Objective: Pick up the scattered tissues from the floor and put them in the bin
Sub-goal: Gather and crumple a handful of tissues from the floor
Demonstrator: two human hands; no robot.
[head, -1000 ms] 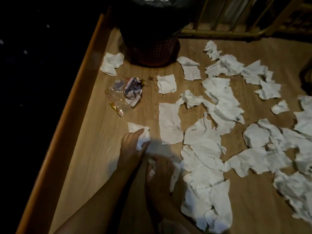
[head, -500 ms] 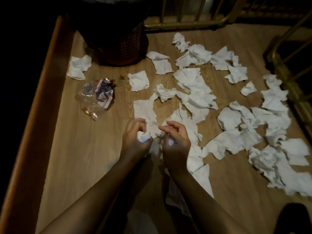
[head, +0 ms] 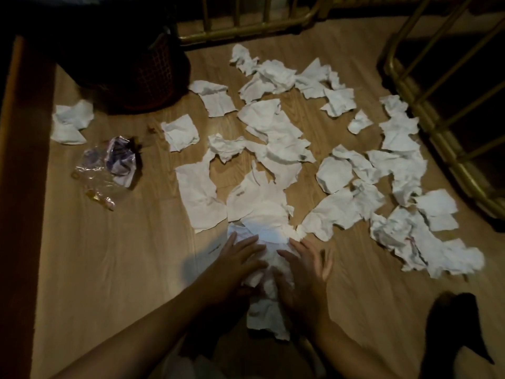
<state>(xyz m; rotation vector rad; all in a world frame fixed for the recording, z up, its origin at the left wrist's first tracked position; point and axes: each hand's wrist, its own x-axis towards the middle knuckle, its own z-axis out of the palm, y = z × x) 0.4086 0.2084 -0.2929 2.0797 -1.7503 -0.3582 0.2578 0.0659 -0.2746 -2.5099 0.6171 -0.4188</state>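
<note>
We have both hands down on the wooden floor (head: 109, 269) at the lower centre of the frame, flanking one crumpled clump of tissue (head: 269, 258). Our left hand (head: 232, 266) lies on the clump's left edge with its fingers stretched out and slightly fanned; our right hand (head: 303, 274) presses against the right edge, fingers likewise straight and spread — neither hand pinches or curls round the paper. The clump reaches from just above our fingertips down between our wrists.

The other scattered tissues (head: 276, 132) cover the middle and right of the frame, many overlapping; one separate tissue (head: 69, 123) lies at the upper left, just beside the bin (head: 153, 75), which stands dark in the upper left against the floor's far edge. Below that tissue lies a crumpled clear plastic wrapper (head: 109, 165). A brass-coloured metal rail (head: 426, 119) runs along the top and down the right side — a dark shape at the lower right we cannot tell apart
</note>
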